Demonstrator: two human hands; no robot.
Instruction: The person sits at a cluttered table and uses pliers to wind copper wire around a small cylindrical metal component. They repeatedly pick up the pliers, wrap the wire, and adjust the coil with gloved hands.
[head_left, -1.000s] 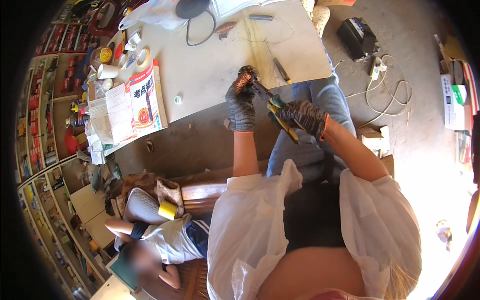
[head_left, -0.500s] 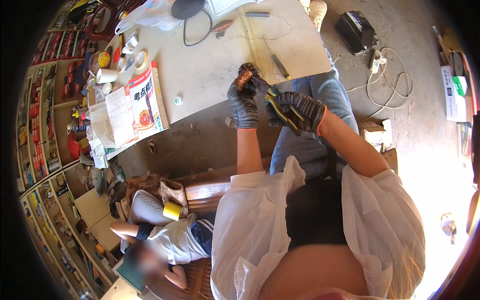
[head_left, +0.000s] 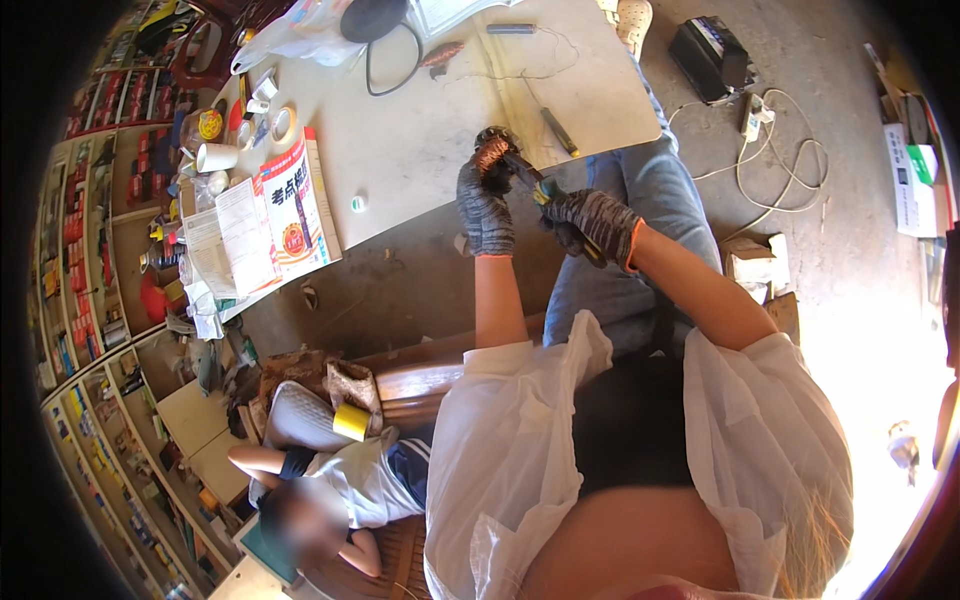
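My left hand (head_left: 484, 205), in a dark knitted glove, grips a copper-wound metal part (head_left: 492, 151) just over the table's near edge. My gloved right hand (head_left: 595, 225) is closed on pliers (head_left: 545, 192) with yellow-green handles, their jaws at the part. Behind on the table (head_left: 380, 170) lie a dark handled tool (head_left: 558, 131) with a thin wire, a slim grey tool (head_left: 510, 29), another coppery piece (head_left: 443, 57) and a black cord loop (head_left: 394, 85).
Papers, a booklet (head_left: 295, 215), tape rolls (head_left: 284, 124) and a cup (head_left: 216, 157) crowd the table's left. A black box (head_left: 710, 62) and power strip (head_left: 754, 117) lie on the floor. Shelves (head_left: 110, 260) line the left. A person (head_left: 365, 485) reclines at lower left.
My right hand has turned slightly and moved a little up with the pliers, covering more of their handles. My left hand has shifted slightly up and right with the copper part.
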